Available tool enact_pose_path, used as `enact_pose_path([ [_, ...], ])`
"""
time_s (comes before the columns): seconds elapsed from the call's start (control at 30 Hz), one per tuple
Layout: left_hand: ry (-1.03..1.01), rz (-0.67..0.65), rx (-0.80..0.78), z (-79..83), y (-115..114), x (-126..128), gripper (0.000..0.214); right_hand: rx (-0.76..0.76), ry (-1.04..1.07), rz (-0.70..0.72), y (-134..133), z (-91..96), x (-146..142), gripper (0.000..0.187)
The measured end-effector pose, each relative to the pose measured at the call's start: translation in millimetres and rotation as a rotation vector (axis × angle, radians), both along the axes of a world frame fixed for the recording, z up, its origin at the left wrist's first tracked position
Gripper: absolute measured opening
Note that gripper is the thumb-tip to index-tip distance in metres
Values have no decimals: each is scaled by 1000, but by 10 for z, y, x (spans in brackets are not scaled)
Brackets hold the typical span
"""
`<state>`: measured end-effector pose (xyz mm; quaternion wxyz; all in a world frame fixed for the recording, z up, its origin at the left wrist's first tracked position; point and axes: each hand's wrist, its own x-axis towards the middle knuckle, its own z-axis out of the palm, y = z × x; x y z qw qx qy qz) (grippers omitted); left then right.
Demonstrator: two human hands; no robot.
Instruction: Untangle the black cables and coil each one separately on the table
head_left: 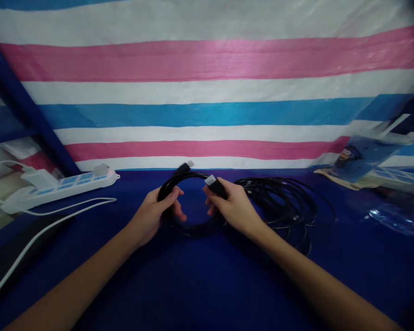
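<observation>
A black cable (195,175) is wound into a round coil, held up between both hands over the blue table. My left hand (155,214) is closed around the coil's left side, thumb on top. One plug (182,169) with a pale metal tip sticks up above that side. On the right, my right hand (234,202) grips the coil near the other plug (216,186), whose metal tip points up and left. Some fingers of this hand are hidden behind the coil. Just beyond the right hand lies a loose pile of black cables (284,200).
At the left a white power strip (69,184) holds a white charger (41,178), with a white cord (51,224) running forward. Clear plastic packaging (396,216) and a blue printed bag (365,154) lie at the right. A striped sheet (207,59) hangs behind the table (207,285).
</observation>
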<state>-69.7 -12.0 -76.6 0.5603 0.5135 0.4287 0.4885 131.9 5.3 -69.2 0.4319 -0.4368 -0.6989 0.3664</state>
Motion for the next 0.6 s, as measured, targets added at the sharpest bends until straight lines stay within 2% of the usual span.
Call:
enact_pose_path([
  [0.07,-142,-63,-73,13,-93,117,23,0,31,-35,-41,-67,-56,16],
  [0.13,-201,-131,-128,23,-151,175,30,6,54,-40,-84,-97,-92,12],
  [0.2,-156,-119,-152,19,-136,165,44,-41,53,2,-88,-76,-102,15],
  [0.23,-98,-70,-140,12,-92,138,46,-97,38,39,-62,-48,-100,17],
  [0.27,-3,-7,-106,4,-22,101,45,-165,14,77,-11,-15,-98,18],
  [0.33,351,128,22,-13,190,1,36,-277,-76,141,170,54,-112,21],
  [0.4,845,218,162,-29,464,-109,25,-268,-276,122,428,94,-170,25],
  [0.43,968,248,169,-38,605,-160,21,-208,-443,77,565,96,-219,24],
  [0.47,1043,273,170,-50,735,-204,17,-108,-626,4,695,85,-277,23],
  [0.5,1107,299,165,-64,847,-239,14,-51,-710,-44,810,61,-339,21],
  [0.6,1219,358,155,-127,1036,-288,17,11,-801,-120,1026,-57,-488,24],
])
